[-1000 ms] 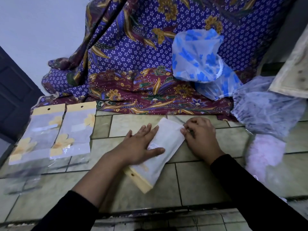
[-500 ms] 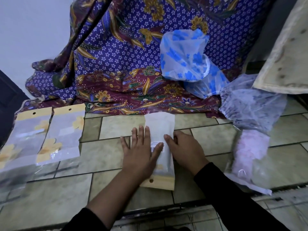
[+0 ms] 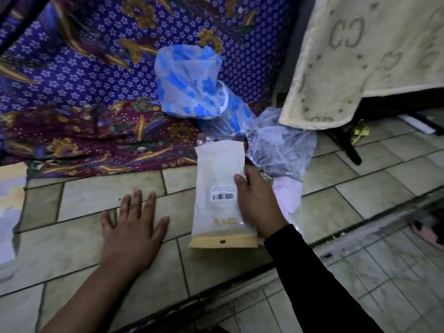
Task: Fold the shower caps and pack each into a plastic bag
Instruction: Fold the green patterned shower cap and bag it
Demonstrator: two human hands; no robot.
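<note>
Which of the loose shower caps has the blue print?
The blue-flowered shower cap, bunched against the patterned cloth. The grey-speckled cap to its right and the pink cap by the right hand have none.

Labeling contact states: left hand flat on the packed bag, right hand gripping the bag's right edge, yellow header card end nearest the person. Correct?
Not quite. In the head view the left hand lies flat on the bare tiled floor, beside the packed bag, not on it. The right hand does grip the bag's right edge, and the yellow header card end is nearest the person.

Left-edge packed bags cropped; right hand hides pink cap.
</note>
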